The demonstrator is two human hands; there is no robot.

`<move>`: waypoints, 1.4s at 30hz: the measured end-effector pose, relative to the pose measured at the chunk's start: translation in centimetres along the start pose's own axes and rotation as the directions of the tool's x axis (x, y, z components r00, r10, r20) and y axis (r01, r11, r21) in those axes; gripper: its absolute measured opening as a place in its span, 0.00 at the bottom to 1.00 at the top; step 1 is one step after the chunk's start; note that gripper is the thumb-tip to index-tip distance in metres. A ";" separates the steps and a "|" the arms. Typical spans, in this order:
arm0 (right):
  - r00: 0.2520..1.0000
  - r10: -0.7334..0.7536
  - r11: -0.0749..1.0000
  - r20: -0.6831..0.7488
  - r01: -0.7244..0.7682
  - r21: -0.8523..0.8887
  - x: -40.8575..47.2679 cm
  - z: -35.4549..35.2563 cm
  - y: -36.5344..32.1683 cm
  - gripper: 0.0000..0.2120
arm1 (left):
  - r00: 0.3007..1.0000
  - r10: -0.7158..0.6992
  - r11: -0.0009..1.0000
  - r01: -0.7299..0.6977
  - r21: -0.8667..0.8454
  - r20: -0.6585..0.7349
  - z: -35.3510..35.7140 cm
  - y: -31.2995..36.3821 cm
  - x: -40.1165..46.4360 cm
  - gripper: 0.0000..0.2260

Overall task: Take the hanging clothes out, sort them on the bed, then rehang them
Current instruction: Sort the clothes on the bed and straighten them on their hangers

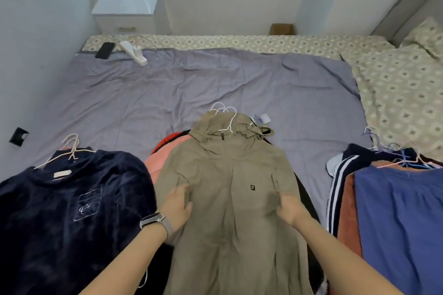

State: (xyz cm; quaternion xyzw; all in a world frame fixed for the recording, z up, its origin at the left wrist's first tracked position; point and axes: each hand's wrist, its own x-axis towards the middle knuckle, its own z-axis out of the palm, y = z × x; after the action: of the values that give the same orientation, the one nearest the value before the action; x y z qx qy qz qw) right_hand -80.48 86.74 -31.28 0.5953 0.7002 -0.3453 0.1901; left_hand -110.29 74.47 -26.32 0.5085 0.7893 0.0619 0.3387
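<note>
Spreading across nearly the whole view was the bed [215, 84], covered by a creased lilac sheet, with a patterned cover showing along its far edge and a matching pillow [425, 36] at the bed's far right corner. Pale walls closed in the bed's left side, and beyond its far edge stood a white bedside cabinet [125, 11] and a small cardboard box [281, 29]. On the bed's far left corner lay a dark phone [105, 50] and, just beside it, a white power strip [133, 52]. And there, on the bed's near middle, the khaki hooded jacket [230, 175] lay flat and face up, on a white hanger [227, 117], topping a pile with a pink garment [153, 163] peeking out at its left. To the jacket's left on the bed sat the navy velvet top [72, 211] with its own hangers; to its right, a stack led by a blue garment [402, 211] over rust and striped pieces. Both hands were down on the jacket! The left hand [178, 206], a watch [155, 220] on its wrist, rested on the jacket's left side with fingers relaxed and spread, gripping nothing. The right hand [288, 208] touched the jacket's right side just below the chest logo, fingers loosely extended; motion blur hid whether they pinched the cloth.
</note>
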 end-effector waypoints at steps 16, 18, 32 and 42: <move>0.993 -0.062 0.987 -0.102 0.046 -0.152 20.8 -5.9 -2.5 0.35 | 0.978 -0.205 0.979 0.205 -0.012 -0.037 1.5 -3.1 5.6 0.22; 0.997 -0.011 0.989 -0.077 -0.001 -0.148 21.9 -5.9 -2.8 0.34 | 0.976 -0.212 0.977 0.209 -0.049 -0.053 1.5 -3.6 5.4 0.22; 0.963 0.001 0.967 -0.270 -0.071 -0.247 18.0 5.9 -2.9 0.21 | 0.967 -0.254 0.957 0.246 -0.153 -0.035 5.2 -5.2 5.7 0.20; 0.967 -0.066 0.927 -0.246 -0.032 -0.373 20.3 4.5 -4.0 0.17 | 0.967 -0.244 0.956 0.226 -0.187 -0.079 5.9 -4.9 5.5 0.19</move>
State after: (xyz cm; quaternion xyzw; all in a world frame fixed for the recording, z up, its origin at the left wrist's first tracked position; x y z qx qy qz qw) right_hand -89.40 97.60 -47.11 0.5813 0.7768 -0.1280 0.2056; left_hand -111.84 75.36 -35.60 0.3752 0.8516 0.1169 0.3468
